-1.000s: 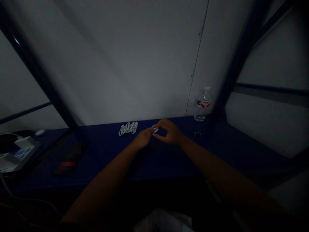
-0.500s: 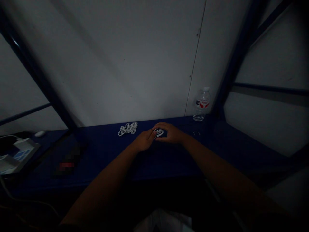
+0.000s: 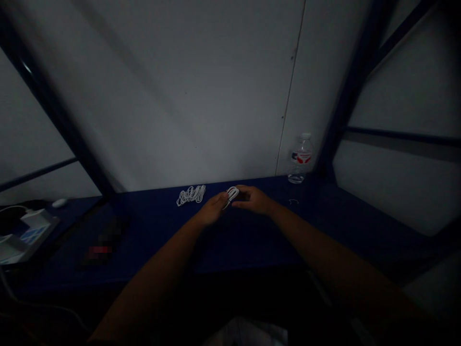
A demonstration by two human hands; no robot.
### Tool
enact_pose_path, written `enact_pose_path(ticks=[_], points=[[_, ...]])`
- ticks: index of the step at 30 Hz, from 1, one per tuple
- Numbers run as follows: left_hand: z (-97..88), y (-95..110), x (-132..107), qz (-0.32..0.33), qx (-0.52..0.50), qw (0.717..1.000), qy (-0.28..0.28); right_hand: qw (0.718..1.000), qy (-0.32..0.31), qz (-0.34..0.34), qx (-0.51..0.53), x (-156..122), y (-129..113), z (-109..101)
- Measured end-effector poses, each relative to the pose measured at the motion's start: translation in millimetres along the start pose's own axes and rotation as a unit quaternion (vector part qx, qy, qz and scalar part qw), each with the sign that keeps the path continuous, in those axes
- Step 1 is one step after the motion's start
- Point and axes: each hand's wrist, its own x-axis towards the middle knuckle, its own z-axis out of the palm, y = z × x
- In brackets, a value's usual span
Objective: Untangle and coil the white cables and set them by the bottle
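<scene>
Dark blue bench [image 3: 151,240], white wall [image 3: 180,96] behind | white cord loop [image 3: 232,196] between both hands | left hand [image 3: 213,210]: fingers pinching loop | right hand [image 3: 252,200]: fingers curled closed on loop | coiled white cord [image 3: 190,195] near left hand, on bench

No words, brand names or numbers could be read anywhere. The water bottle [image 3: 301,158] on the desk [image 3: 252,240] carried a red-and-white label [image 3: 303,156], but it was too small and dim to read. The white packaging [image 3: 33,234] at the left showed blue print, also illegible, and the dark object [image 3: 103,250] was pixelated.
</scene>
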Motion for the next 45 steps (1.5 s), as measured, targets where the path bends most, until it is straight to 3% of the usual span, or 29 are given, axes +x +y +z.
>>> enact_pose_path(ticks=[11,16,26,38,45], points=[[3.5,-1,0,-0.027,-0.017,0.999,0.005,0.999,0.032,0.008,-0.036,3,2,2],[-0.9,-1,-3,-0.093,-0.046,0.994,-0.032,0.999,0.029,0.017,-0.040,3,5,4],[3.1,-10,4,-0.060,-0.061,0.996,0.035,0.997,0.061,0.047,0.029,5,17,8],[10.7,-8,5,-0.106,-0.210,0.972,0.029,0.995,0.086,0.055,-0.008,8,12,8],[20.8,-9,7,-0.106,-0.091,0.982,0.125,0.988,0.102,0.087,-0.079,7,13,6]])
